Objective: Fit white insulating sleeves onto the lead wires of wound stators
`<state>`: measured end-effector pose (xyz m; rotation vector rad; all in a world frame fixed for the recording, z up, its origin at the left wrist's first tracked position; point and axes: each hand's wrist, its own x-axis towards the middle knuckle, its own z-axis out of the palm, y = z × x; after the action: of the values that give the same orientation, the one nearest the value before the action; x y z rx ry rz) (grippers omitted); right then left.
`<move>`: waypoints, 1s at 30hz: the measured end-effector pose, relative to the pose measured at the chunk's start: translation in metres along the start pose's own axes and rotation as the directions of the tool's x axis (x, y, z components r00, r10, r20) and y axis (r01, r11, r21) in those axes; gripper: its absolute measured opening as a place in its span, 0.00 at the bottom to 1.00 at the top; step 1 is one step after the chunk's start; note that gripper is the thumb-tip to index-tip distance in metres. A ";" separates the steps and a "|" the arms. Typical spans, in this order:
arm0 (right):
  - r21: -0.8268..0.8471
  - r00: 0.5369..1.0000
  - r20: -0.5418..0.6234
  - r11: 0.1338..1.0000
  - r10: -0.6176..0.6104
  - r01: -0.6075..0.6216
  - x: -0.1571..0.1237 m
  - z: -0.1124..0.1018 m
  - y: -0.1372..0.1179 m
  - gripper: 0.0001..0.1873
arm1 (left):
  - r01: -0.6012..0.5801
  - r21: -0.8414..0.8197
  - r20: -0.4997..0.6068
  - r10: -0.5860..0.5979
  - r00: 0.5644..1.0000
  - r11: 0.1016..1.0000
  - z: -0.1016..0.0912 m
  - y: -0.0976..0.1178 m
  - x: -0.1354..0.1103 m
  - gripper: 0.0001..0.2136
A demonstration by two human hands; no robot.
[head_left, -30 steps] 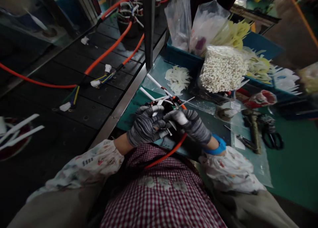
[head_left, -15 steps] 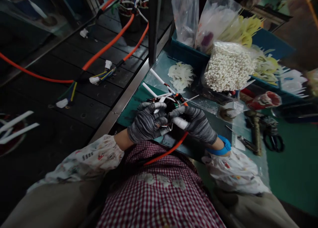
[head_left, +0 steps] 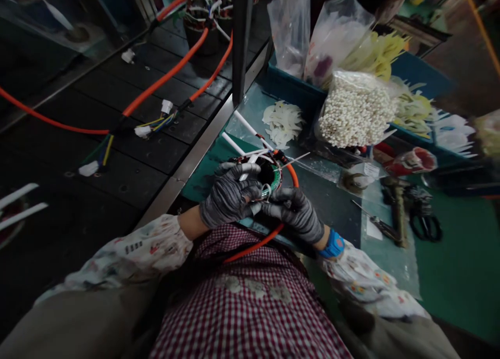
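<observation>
left hand (head_left: 230, 195) grips the coil (head_left: 277, 180); right hand (head_left: 295, 214) curls against it, hold unclear; snagging the cable (head_left: 294, 176) could twist the coil.

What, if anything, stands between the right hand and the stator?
Nothing visible: the right hand is at the near rim of the stator. The orange cable curves along its right side and disappears under the hand, apparently not blocking it.

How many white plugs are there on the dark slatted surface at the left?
4: the far plug, at the back; an upper plug and a lower plug, close together; the near plug, farthest left. More may be hidden among the cables.
</observation>
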<state>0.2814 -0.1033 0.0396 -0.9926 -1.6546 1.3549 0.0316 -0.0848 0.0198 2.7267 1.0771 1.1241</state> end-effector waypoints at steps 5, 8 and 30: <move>0.015 0.985 0.168 0.999 0.032 -0.035 0.006 0.011 -0.013 0.08 | -0.024 0.015 -0.093 0.025 0.995 1.000 0.005 0.002 0.005 0.09; -0.106 0.999 -0.002 0.993 -0.051 0.050 0.034 0.023 -0.017 0.09 | -0.019 0.001 -0.139 0.018 0.990 1.000 0.009 0.005 0.005 0.06; -0.900 0.972 0.165 0.379 -0.165 0.217 0.168 -0.028 -0.060 0.12 | 0.011 -0.004 -0.218 -0.012 0.976 1.000 0.012 0.006 0.008 0.06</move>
<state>0.2332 0.0529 0.1166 -1.2750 -2.5319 0.1507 0.0462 -0.0818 0.0173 2.6385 1.1097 1.4490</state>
